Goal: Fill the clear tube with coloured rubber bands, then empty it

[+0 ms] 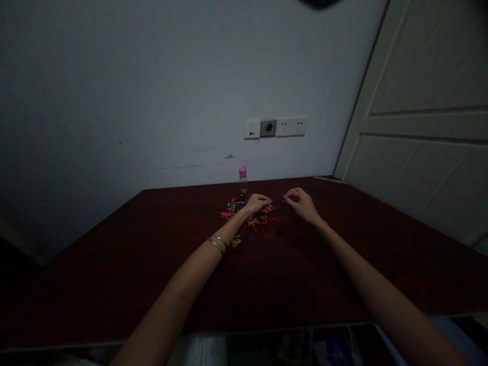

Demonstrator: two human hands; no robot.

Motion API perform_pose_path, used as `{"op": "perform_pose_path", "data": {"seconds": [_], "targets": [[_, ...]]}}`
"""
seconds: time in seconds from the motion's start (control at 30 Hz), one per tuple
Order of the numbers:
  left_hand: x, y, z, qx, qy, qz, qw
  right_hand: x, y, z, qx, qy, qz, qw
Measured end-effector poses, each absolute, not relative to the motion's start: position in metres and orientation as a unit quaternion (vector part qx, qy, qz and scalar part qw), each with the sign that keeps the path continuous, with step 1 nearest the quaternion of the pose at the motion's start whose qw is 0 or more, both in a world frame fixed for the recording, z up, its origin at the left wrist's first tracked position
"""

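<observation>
A scatter of small coloured rubber bands [247, 218] lies on the dark red-brown table [152, 264] near its far edge. My left hand [259, 203] rests over the pile with its fingers curled down onto the bands; thin bracelets circle that forearm. My right hand [301, 202] is just right of the pile, fingers pinched together at a tiny dark blue piece [284, 196]. What it grips is too small to name. A small clear bottle with a pink cap [243, 179] stands behind the pile, by the wall.
A white wall with a row of power sockets [275, 127] rises behind the table. A pale panelled door [423, 122] stands at the right. Dim items lie below the table's near edge.
</observation>
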State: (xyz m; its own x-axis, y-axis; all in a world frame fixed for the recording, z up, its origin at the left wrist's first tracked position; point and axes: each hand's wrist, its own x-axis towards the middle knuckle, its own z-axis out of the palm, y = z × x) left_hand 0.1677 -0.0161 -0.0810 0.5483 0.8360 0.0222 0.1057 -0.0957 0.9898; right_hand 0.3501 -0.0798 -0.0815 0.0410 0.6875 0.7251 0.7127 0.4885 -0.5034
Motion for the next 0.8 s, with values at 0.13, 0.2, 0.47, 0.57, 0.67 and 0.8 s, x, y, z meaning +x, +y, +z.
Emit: {"op": "perform_pose_path", "data": {"seconds": [0.13, 0.2, 0.47, 0.57, 0.67, 0.8], "targets": [[0.171, -0.018, -0.075, 0.697, 0.353, 0.339, 0.525, 0.353, -0.078, -0.083, -0.514, -0.676, 0.005, 0.528], [0.17, -0.018, -0.072, 0.716, 0.356, 0.341, 0.494, 0.351, -0.079, -0.082, -0.511, -0.677, 0.02, 0.53], [0.119, 0.01, -0.072, 0.729, 0.416, 0.413, 0.353, 0.327, -0.091, -0.076, -0.477, -0.728, 0.104, 0.481], [0.08, 0.027, -0.077, 0.69, 0.469, 0.459, 0.305, 0.306, -0.099, -0.076, -0.432, -0.776, 0.147, 0.435], [0.04, 0.035, -0.084, 0.622, 0.536, 0.484, 0.303, 0.281, -0.11, -0.077, -0.377, -0.823, 0.174, 0.386], [0.0, 0.037, -0.094, 0.541, 0.592, 0.506, 0.317, 0.262, -0.121, -0.076, -0.338, -0.858, 0.197, 0.332]]}}
